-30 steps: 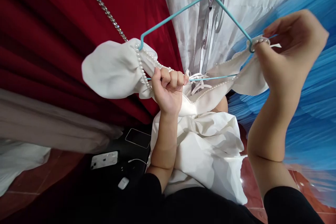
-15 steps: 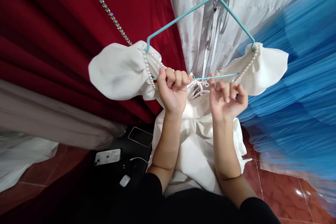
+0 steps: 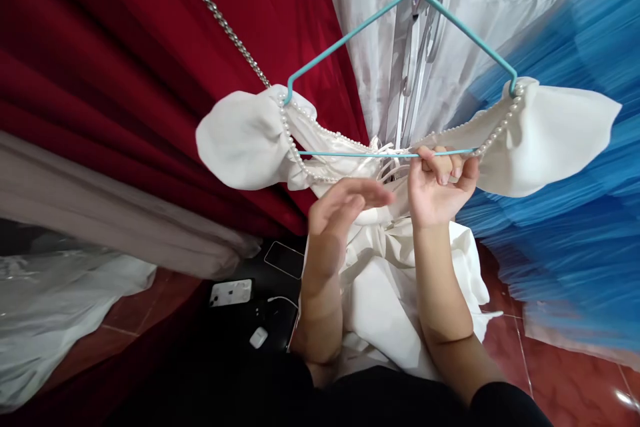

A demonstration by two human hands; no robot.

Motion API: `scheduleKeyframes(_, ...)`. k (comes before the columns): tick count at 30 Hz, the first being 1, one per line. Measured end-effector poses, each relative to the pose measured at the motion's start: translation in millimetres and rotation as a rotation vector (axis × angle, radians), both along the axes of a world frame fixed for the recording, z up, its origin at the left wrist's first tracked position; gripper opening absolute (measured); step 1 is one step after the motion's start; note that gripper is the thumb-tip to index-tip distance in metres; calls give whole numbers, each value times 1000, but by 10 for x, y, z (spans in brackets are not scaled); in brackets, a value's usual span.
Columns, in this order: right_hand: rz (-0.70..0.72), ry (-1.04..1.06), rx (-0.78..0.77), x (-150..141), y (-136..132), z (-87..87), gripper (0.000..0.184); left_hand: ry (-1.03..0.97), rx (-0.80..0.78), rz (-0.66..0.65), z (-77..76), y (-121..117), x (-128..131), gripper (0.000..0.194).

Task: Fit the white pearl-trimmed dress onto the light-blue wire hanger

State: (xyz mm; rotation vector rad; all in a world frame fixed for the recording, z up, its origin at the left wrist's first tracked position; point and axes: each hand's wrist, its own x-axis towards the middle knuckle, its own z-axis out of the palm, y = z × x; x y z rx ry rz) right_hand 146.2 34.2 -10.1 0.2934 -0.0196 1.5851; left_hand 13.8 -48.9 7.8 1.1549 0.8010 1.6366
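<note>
A white dress (image 3: 383,287) with puffed sleeves and pearl-beaded straps hangs from a thin turquoise hanger (image 3: 355,32). The straps sit at the hanger's two shoulders, and its lower bar runs across the neckline. My right hand (image 3: 441,183) has its fingers curled over that bar, near the right strap. Lower and to the left, my left hand (image 3: 337,217) is in front of the bodice, fingers stretched out towards the right, with nothing seen in them. Thin white laces (image 3: 387,163) lie at the middle of the neckline, partly hidden.
Red drapery (image 3: 240,7) and a beaded chain (image 3: 220,17) are at left, blue tulle (image 3: 565,213) at right. Behind the hanger stand white fabric and a metal rack (image 3: 413,60). Two phones, one white (image 3: 231,293), and a small white case (image 3: 259,337) lie on a black surface below.
My left hand has come off the neckline and bar, dropped lower, and its fingers have straightened. My right hand's fingers have curled over the bar. The dress and hanger appear shifted right and closer.
</note>
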Motion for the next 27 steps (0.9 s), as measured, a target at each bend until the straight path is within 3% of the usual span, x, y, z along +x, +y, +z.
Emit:
scheduleKeyframes(4,-38,-264,-1,66,69,15,17,192,586,601,308,124,-228,17)
scheduleKeyframes(6,-37,-370,-7,80,86,6,25,378,673,777,390,346,-401,33)
scheduleKeyframes(8,-73,-401,-8,78,72,-4,23,603,620,748,396,579,-581,48)
scheduleKeyframes(10,-122,-409,17,78,40,-12,16,628,552,725,364,758,-731,41)
scheduleKeyframes(17,-206,-481,93,150,57,-10,16,330,490,885,364,978,-1037,24)
scheduleKeyframes(22,-359,-619,64,93,59,53,36,64,398,980,257,1096,-1087,22)
scheduleKeyframes(24,-404,-648,55,81,45,72,38,100,367,976,274,1119,-1050,23)
scheduleKeyframes(27,-418,-675,50,96,44,79,40,304,337,888,429,1128,-1012,24)
